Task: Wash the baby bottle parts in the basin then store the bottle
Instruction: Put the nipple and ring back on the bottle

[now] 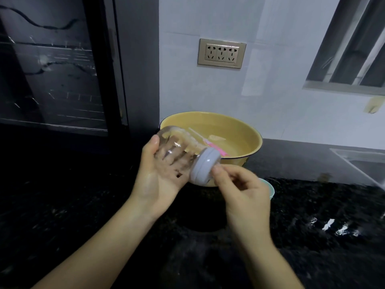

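Note:
My left hand (160, 176) holds a clear baby bottle (177, 147) on its side in front of the yellow basin (253, 133). A pale lilac collar (205, 165) caps the bottle's neck and points toward me and to the right. My right hand (241, 188) pinches something at the collar's opening; what it grips is hidden by the fingers. The basin holds water, and a pink-handled brush (223, 152) lies in it with a pale part (216, 137) beside it.
A dark speckled counter (312, 226) runs under my arms. A light green cap or cup (269, 187) peeks out behind my right hand. A black glass-door cabinet (58, 65) stands at the left, a wall socket (221, 53) above the basin, a sink edge (358, 161) at the right.

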{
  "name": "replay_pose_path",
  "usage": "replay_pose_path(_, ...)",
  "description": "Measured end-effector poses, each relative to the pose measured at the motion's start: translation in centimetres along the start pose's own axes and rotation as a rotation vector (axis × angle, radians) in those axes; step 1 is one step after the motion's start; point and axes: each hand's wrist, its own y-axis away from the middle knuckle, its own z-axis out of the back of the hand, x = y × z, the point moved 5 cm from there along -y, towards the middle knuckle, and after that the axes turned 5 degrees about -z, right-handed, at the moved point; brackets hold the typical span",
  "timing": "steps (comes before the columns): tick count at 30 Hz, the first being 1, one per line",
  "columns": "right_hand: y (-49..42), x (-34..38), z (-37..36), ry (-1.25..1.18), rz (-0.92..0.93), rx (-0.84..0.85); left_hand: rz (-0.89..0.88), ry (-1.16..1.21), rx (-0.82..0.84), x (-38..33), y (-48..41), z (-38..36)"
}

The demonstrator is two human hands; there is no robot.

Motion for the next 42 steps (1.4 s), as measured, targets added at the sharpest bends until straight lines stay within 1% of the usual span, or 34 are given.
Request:
replay_pose_path(3, -1.6, 2.1, 0.3, 0.173, 0.02, 0.166, 0.017, -0.145, 0.138, -0.6, -0.2, 2.0)
replay_pose_path(5, -2.2, 2.8, 0.2, 0.277, 0.013, 0.246, -0.009, -0.292, 0.226, -0.9, 0.1, 2.7)
replay_pose_path(7, -2.3, 3.4, -0.3, 0.407, 0.025, 0.337, -0.048, -0.518, 0.316, -0.9, 0.5, 2.8)
replay_pose_path(10, -1.8, 4.1, -1.3, 0.649, 0.102, 0.446, -0.074, -0.815, 0.472, -0.1, 1.6, 2.0)
replay_pose_path(12, -1.4, 4.2, -1.9, 0.76, 0.151, 0.493, -0.152, -1.06, 0.441, 0.5, 2.0, 1.6)
replay_pose_path(14, -1.4, 4.2, -2.2, 0.804, 0.189, 0.53, -0.251, -1.178, 0.343, 1.0, 2.2, 1.4)
replay_pose_path(16, -1.5, 4.2, -2.2, 0.789, 0.167, 0.617, -0.284, -1.151, 0.291, 1.3, 2.4, 1.6)
replay_pose_path(18, -1.9, 4.3, -1.7, 0.769, 0.149, 0.733, -0.274, -1.075, 0.278, 1.5, 2.5, 1.9)
replay_pose_path(19, -2.2, 4.5, -1.3, 0.753, 0.164, 0.765, -0.275, -1.055, 0.282, 1.4, 2.6, 1.9)
replay_pose_path(23, -3.6, 5.0, -0.1, 0.698, 0.282, 0.731, -0.275, -1.087, 0.344, 1.3, 2.6, 1.3)
replay_pose_path(26, -3.5, 5.1, -0.9, 0.678, 0.333, 0.818, -0.232, -1.086, 0.394, 1.9, 2.5, 0.9)
replay_pose_path(29, -3.3, 5.2, -1.4, 0.717, 0.392, 0.885, -0.196, -1.046, 0.404, 2.3, 2.4, 0.7)
replay_pose_path(31, -3.2, 5.1, -1.3, 0.731, 0.415, 0.863, -0.185, -1.02, 0.41, 2.6, 2.1, 0.6)
replay_pose_path(36, -2.5, 4.2, -1.0, 0.651, 0.521, 0.654, -0.158, -0.936, 0.415, 3.9, 1.2, 0.6)
replay_pose_path(39, -2.9, 3.3, -0.4, 0.553, 0.408, 0.543, -0.112, -0.873, 0.4, 4.9, 0.8, 1.2)
replay_pose_path(42, -3.5, 2.3, -0.2, 0.515, 0.258, 0.504, -0.085, -0.88, 0.389, 5.5, 0.2, 1.9)
